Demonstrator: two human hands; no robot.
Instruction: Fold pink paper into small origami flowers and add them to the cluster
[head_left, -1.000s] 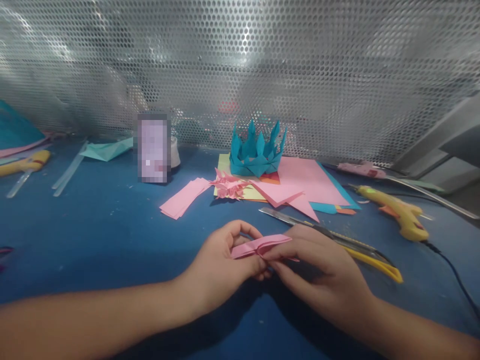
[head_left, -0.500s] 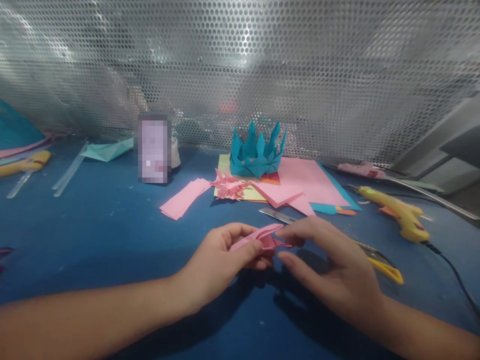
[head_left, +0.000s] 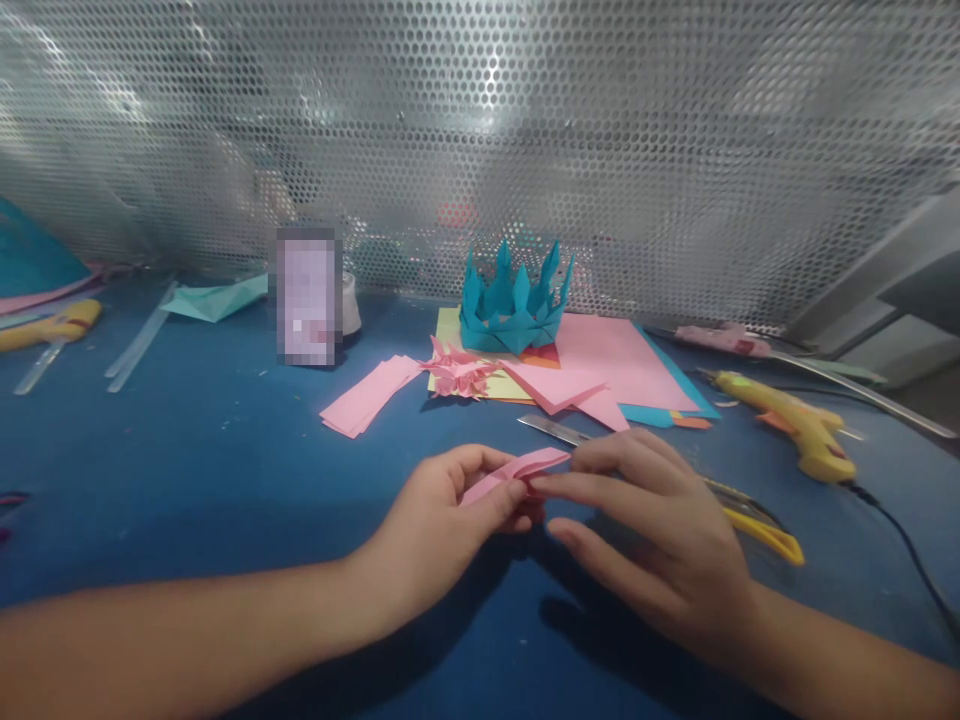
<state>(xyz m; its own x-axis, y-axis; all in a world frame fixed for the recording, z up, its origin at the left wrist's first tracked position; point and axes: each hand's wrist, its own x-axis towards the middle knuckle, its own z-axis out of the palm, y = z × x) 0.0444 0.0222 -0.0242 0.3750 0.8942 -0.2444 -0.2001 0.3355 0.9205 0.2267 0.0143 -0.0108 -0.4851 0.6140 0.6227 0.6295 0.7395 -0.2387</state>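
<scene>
A folded piece of pink paper [head_left: 545,460] is pinched between the thumb and fingers of my left hand [head_left: 439,520], just above the blue table. My right hand [head_left: 664,530] comes in from the right, its index fingertip at the paper's right side. Its thumb is held apart, so this hand is open; part of the paper is hidden behind its fingers. Beneath and behind my right hand lies a yellow utility knife [head_left: 772,535], its blade pointing left. Beyond my hands are a stack of pink paper strips [head_left: 370,397] and a cluster of spiky folded pink paper [head_left: 459,370].
A blue paper crown [head_left: 514,328] stands on coloured sheets [head_left: 622,355] at the back. To the right lies a yellow glue gun [head_left: 806,425] with its cord. A blurred-out phone [head_left: 306,300], glue sticks [head_left: 142,337] and another yellow glue gun [head_left: 71,322] are leftward. Perforated metal [head_left: 405,170] closes off the back.
My right index finger has reached left and down onto the folded pink paper. The paper's upper flap looks flatter. My left hand keeps its grip almost unmoved.
</scene>
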